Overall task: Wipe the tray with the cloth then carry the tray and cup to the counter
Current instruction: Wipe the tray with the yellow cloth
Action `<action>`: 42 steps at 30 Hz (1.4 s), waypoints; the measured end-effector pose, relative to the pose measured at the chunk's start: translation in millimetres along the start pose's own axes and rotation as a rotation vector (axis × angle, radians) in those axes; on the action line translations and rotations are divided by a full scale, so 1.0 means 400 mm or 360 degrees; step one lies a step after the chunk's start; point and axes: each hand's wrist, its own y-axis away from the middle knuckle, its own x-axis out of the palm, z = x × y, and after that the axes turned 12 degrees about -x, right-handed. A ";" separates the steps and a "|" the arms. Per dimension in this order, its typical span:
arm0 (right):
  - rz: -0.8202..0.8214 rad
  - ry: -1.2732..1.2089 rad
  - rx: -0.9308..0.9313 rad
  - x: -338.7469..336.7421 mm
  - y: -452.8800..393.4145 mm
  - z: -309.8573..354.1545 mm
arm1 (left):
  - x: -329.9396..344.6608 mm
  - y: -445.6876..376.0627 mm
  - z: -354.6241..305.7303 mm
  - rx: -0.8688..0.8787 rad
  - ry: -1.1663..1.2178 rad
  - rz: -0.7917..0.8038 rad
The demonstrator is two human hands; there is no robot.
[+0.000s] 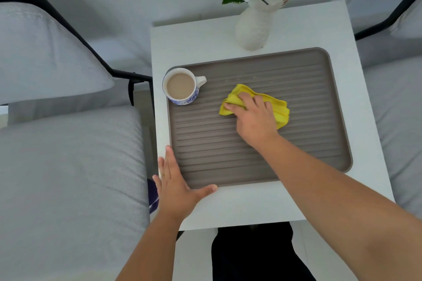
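A brown ridged tray (315, 143) lies on a small white table (356, 36). In the tray's far left corner stands a white and blue cup (181, 86) full of milky drink, handle pointing right. A yellow cloth (279, 107) lies bunched near the tray's middle, and my right hand (254, 118) presses down on it with fingers curled over its left part. My left hand (177, 187) rests flat at the tray's near left corner, fingers along the left rim and thumb along the near rim.
A white vase (253, 27) with white flowers stands on the table just behind the tray. Grey cushioned seats with black frames flank the table, one on the left (68, 166) and one on the right (397, 98). My dark-clothed legs show below the table's near edge.
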 end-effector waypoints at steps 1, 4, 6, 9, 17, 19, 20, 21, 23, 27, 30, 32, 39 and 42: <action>-0.0055 0.0018 0.0049 -0.002 0.016 -0.022 | 0.000 0.000 -0.001 0.0002 -0.0004 -0.0001; -0.0185 0.0024 0.0259 -0.003 0.050 -0.062 | -0.001 0.000 -0.001 0.0017 -0.0008 -0.0010; -0.0263 -0.0003 0.0545 0.003 0.038 -0.044 | 0.000 -0.001 0.001 0.0012 -0.0021 -0.0015; -0.0306 -0.0073 0.0834 0.009 -0.027 0.040 | 0.002 -0.002 0.002 0.0002 -0.0017 -0.0008; 0.0151 -0.0223 0.0168 0.038 -0.113 0.206 | 0.004 -0.004 0.003 -0.0007 -0.0012 -0.0016; 0.0193 -0.0218 0.0113 0.032 -0.109 0.179 | 0.003 -0.003 0.002 -0.0010 -0.0006 -0.0008; 0.0198 -0.0214 0.0103 0.025 -0.105 0.156 | 0.002 -0.001 0.000 -0.0009 -0.0003 -0.0002; 0.0183 -0.0216 0.0124 0.018 -0.099 0.128 | 0.000 0.000 0.000 -0.0009 0.0000 0.0000; 0.0130 -0.0212 0.0234 0.002 -0.078 0.061 | -0.003 0.000 0.000 -0.0005 0.0002 0.0002; -0.0137 -0.0035 0.0364 -0.023 0.022 -0.119 | -0.001 -0.003 0.003 0.0001 -0.0014 -0.0008; -0.0274 0.0026 0.0507 -0.040 0.091 -0.221 | 0.002 -0.003 0.006 0.0010 -0.0007 -0.0011; -0.0248 0.0031 0.0747 -0.040 0.093 -0.222 | 0.002 -0.002 0.007 0.0010 0.0009 -0.0016; -0.0118 -0.0131 0.0528 0.003 -0.070 0.025 | 0.002 -0.013 0.008 0.0018 0.0019 -0.0025; 0.0059 -0.0115 0.0215 0.021 -0.139 0.122 | -0.008 -0.021 0.012 0.0017 0.0013 -0.0046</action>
